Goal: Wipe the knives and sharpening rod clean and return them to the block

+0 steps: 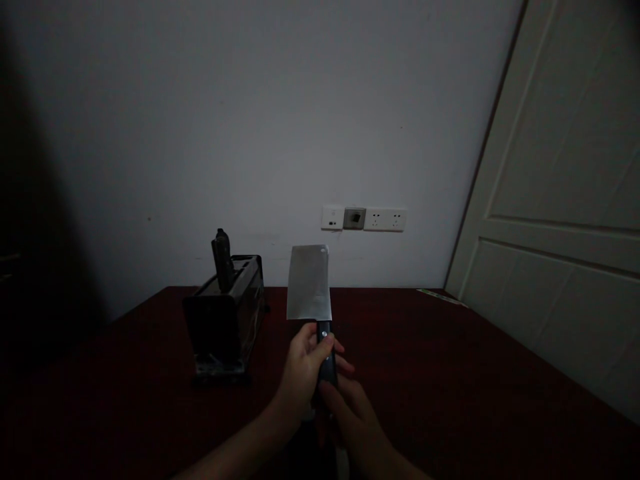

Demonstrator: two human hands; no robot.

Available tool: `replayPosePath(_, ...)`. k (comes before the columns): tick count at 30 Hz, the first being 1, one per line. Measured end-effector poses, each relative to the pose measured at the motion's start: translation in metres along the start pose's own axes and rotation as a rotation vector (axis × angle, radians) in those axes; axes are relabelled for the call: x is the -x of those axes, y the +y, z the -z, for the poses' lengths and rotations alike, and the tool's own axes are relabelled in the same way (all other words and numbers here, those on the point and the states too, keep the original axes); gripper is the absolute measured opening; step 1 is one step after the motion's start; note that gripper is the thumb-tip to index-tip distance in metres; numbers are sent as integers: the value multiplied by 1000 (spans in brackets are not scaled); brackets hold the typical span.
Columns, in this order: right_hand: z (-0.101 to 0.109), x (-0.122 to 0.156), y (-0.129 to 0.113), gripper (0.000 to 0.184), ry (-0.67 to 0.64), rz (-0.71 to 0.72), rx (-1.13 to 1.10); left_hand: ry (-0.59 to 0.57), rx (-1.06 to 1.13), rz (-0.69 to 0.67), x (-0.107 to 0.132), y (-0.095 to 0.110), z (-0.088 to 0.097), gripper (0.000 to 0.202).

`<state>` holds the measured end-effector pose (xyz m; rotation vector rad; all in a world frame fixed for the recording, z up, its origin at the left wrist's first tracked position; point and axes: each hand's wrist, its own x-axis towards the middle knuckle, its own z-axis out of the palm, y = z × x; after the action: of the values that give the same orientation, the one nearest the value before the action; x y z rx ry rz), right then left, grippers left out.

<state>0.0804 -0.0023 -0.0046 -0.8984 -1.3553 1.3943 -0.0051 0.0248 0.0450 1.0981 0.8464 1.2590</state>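
A cleaver (309,283) with a broad silver blade and a dark handle points away from me, held above the dark red table (450,373). My left hand (303,373) is wrapped round the upper part of the handle just below the blade. My right hand (353,417) grips the lower end of the handle, its fingers curled round it. To the left of the blade stands a dark knife block (227,310) with one dark knife handle (223,260) sticking up out of it.
A white wall rises behind the table with a row of sockets (364,219). A white panelled door (560,200) stands at the right. The left side of the room is in deep shadow.
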Motion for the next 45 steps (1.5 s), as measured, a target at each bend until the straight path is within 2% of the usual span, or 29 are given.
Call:
replayPosePath(7, 0, -1, -1, 45, 40, 47, 120, -31, -231, -13, -7, -1, 5, 29)
replayPosePath(11, 2, 1, 2, 43, 49, 42, 113, -56, -549, -98, -6, 3, 11, 32)
replayPosePath(13, 3, 2, 2, 42, 60, 40, 91, -96, -785, -150, -1, 12, 16, 39)
replayPosePath(16, 3, 2, -2, 43, 71, 58, 52, -256, -1161, -142, 12, 36, 24, 50)
replayPosePath(18, 4, 2, -6, 43, 80, 70, 59, -282, -1316, -159, 21, 54, 29, 46)
replayPosePath(19, 4, 2, -8, 44, 85, 68, 72, -284, -1430, -202, 25, 63, 31, 39)
replayPosePath(21, 4, 3, -12, 44, 91, 58, 89, -304, -1631, -397, 29, 76, 33, 24)
replayPosePath(25, 1, 5, -11, 42, 76, 45, 49, -510, -1882, -963, 22, 82, 31, 42)
replayPosePath(27, -1, 7, -10, 41, 70, 29, 21, -631, -1929, -1153, 14, 78, 29, 37)
replayPosePath(29, -2, 8, -9, 43, 68, 17, 25, -693, -1938, -1274, 4, 73, 28, 30)
replayPosePath(34, -3, 11, -14, 46, 73, 20, 57, -727, -1880, -1455, -9, 64, 30, 24)
replayPosePath(41, -3, 16, -22, 51, 55, 21, 52, -787, -1783, -1510, -4, 79, 22, 22)
replayPosePath(43, 0, 19, -23, 53, 34, 67, 42, -808, -1715, -1478, -4, 87, 21, 22)
replayPosePath(45, 6, 25, -25, 56, 8, 156, 68, -852, -1625, -1374, -5, 97, 23, 23)
